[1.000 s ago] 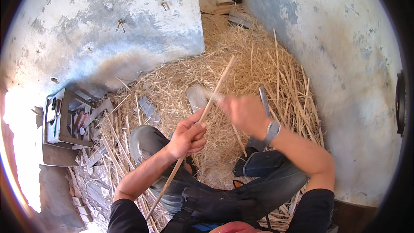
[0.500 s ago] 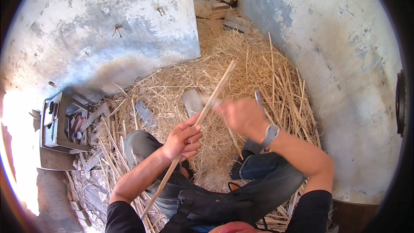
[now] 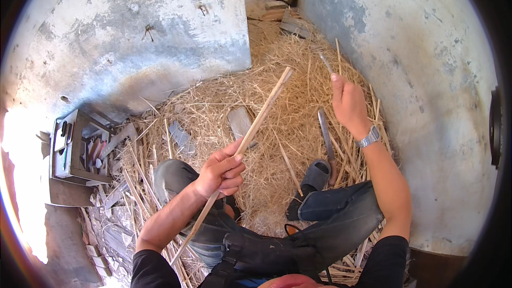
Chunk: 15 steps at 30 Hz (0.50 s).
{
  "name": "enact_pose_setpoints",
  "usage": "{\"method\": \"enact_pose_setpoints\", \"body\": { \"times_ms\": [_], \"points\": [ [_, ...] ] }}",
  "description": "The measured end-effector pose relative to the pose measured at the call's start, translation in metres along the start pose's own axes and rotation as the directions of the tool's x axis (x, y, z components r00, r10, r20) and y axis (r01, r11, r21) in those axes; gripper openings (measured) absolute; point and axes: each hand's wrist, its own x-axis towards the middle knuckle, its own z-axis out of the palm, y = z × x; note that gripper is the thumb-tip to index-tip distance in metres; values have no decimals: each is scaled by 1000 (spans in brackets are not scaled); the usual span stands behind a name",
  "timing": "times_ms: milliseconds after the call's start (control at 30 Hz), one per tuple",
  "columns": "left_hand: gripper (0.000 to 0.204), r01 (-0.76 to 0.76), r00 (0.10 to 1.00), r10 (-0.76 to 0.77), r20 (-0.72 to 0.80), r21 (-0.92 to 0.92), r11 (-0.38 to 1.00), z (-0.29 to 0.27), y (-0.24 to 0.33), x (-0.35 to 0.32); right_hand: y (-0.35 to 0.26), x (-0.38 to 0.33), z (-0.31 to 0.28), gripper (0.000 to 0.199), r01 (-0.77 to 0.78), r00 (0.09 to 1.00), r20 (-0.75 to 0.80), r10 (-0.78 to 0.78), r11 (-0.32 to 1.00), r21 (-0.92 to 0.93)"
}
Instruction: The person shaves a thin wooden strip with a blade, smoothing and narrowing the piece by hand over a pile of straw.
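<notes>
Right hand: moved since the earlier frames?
Yes. The right hand has moved up and rightward in the picture, away from the stick, judged against the flat grey slab lying on the straw.

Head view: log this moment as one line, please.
left hand: grips pale stick | right hand: holds slim blade, apart from stick | nearby: long knife beside grey shoe, straw-like shavings

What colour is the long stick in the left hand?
The stick in the left hand is pale tan, clearest in the head view.
</notes>
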Motion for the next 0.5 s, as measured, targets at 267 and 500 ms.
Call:
{"method": "enact_pose_setpoints", "body": {
  "times_ms": [267,500],
  "points": [
    [49,-2,997,1,77,8,1000,11,-1,8,-89,-48,15,49,281,925,212,-314,944,175],
    [50,18,999,-17,30,-12,1000,12,-2,9,-98,-55,34,51,304,887,340,-311,950,76]
  ]
}}
